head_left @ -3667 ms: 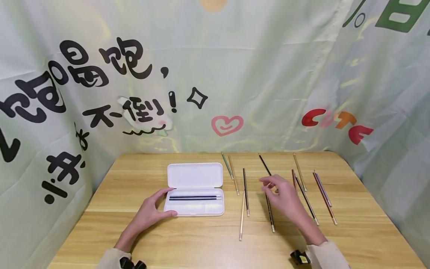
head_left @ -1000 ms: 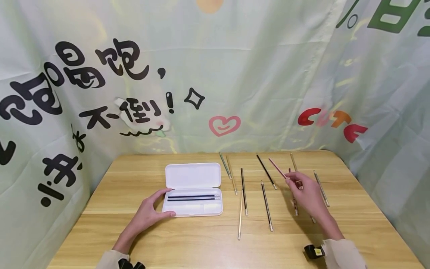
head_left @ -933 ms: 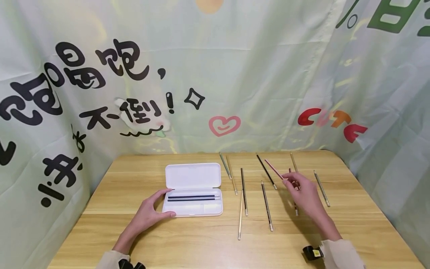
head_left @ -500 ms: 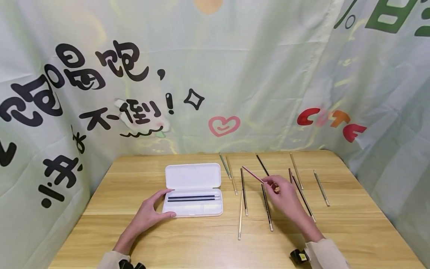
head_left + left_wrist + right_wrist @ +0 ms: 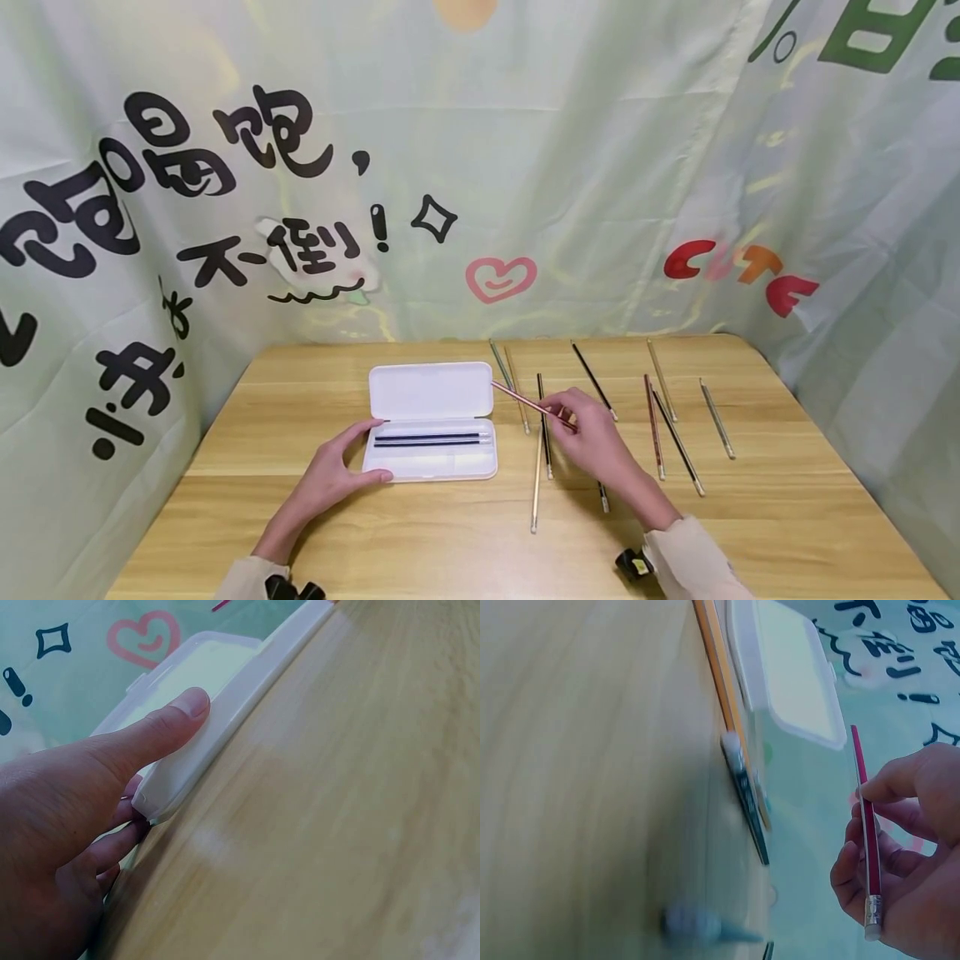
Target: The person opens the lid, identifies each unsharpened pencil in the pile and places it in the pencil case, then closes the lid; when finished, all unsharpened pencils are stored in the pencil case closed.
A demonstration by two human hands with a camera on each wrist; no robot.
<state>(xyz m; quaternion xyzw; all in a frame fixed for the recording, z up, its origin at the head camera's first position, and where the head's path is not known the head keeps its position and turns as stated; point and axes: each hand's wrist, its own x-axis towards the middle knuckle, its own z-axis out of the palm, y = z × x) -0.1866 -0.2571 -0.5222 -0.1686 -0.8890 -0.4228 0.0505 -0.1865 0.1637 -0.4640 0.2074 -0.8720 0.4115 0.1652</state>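
My right hand (image 5: 588,433) pinches a red pencil (image 5: 528,401) between thumb and fingers, above the table and right of the case. Its silver ferrule and eraser point back past the palm in the right wrist view, where the pencil (image 5: 868,825) is clear of the tabletop. My left hand (image 5: 337,471) holds the white pencil case (image 5: 431,472) at its left end, thumb over the front rim (image 5: 176,765) and fingers at the back corner. The case lies open, lid folded back. Two dark pencils (image 5: 427,444) lie side by side inside it.
Several loose pencils lie right of the case, among them a green one (image 5: 500,362), a natural wood one (image 5: 535,492), a black one (image 5: 592,375), a dark red one (image 5: 653,425) and a grey one (image 5: 717,421). A printed curtain (image 5: 600,167) hangs behind the wooden table (image 5: 300,400).
My right hand has picked up the red pencil from the right side of the table and carried it left towards the case. The left hand and case have stayed put.
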